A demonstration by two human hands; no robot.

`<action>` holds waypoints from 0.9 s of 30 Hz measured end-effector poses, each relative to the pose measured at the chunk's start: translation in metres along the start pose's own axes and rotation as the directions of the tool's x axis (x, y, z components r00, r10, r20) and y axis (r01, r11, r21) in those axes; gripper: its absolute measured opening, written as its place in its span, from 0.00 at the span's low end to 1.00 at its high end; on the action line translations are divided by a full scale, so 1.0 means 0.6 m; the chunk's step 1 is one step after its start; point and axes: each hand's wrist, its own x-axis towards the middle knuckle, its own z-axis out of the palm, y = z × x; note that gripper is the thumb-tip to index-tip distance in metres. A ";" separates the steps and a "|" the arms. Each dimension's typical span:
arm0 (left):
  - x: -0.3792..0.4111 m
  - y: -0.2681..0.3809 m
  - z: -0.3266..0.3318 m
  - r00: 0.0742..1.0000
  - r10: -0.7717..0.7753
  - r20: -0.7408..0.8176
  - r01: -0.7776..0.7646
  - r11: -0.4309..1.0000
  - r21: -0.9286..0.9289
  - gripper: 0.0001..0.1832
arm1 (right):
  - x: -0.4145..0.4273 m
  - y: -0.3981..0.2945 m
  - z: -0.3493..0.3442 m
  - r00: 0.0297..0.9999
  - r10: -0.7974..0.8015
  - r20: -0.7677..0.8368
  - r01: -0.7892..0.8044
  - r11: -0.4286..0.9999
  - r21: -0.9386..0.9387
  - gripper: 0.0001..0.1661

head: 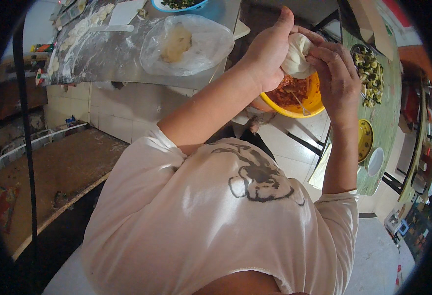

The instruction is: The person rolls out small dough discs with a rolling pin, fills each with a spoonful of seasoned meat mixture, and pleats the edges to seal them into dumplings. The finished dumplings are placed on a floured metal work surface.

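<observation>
A pale dough bun with a gathered, pleated surface [297, 57] sits between my two hands. My left hand [269, 55] cups it from the left, thumb pointing up. From the right, the fingers of my right hand [335, 72] pinch its edge. Just below the bun is a yellow basin [317, 107] of reddish chopped filling [287, 90]. A thin metal utensil [301, 103] rests in that filling. My hands and the bun hide the basin's far side.
A floured metal table [116, 68] at left holds a clear plastic bag [208, 44], several dough pieces [86, 25] and a blue-rimmed bowl of chopped greens [181, 4]. On the green table [385, 121] at right are a plate of green pieces [369, 75], a yellow bowl [364, 140] and a white bowl [375, 162].
</observation>
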 end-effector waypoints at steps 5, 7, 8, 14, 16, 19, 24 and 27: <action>-0.010 0.016 -0.003 0.843 0.343 0.414 -0.292 0.939 -0.182 0.33 | 0.012 -0.032 0.005 0.907 0.345 -0.243 -0.309 0.935 0.173 0.06; -0.023 -0.009 0.013 0.876 0.466 0.122 -0.458 0.884 -0.093 0.34 | 0.017 -0.042 0.025 0.849 0.466 -0.249 -0.404 0.877 0.261 0.05; 0.003 -0.035 0.005 0.789 0.613 0.034 -0.605 0.786 -0.130 0.31 | 0.014 -0.044 0.034 0.819 0.546 -0.177 -0.466 0.813 0.350 0.06; 0.003 -0.029 -0.011 0.875 0.481 -0.052 -0.476 0.875 0.086 0.29 | 0.008 -0.041 0.038 0.809 0.587 -0.026 -0.532 0.750 0.392 0.07; 0.007 -0.029 -0.018 0.878 0.478 -0.028 -0.476 0.877 0.062 0.29 | 0.005 -0.034 0.035 0.875 0.483 -0.038 -0.460 0.853 0.248 0.08; 0.006 -0.030 -0.021 0.890 0.455 -0.015 -0.454 0.890 0.035 0.28 | 0.010 -0.027 0.026 0.948 0.314 -0.051 -0.310 0.948 0.075 0.10; 0.002 -0.026 -0.015 0.918 0.395 -0.002 -0.395 0.918 0.028 0.28 | 0.014 -0.020 0.019 0.972 0.225 -0.068 -0.225 0.974 0.012 0.12; 0.015 -0.028 -0.022 0.921 0.389 0.016 -0.389 0.921 -0.002 0.28 | 0.010 -0.017 0.019 0.975 0.216 -0.060 -0.216 0.976 0.011 0.12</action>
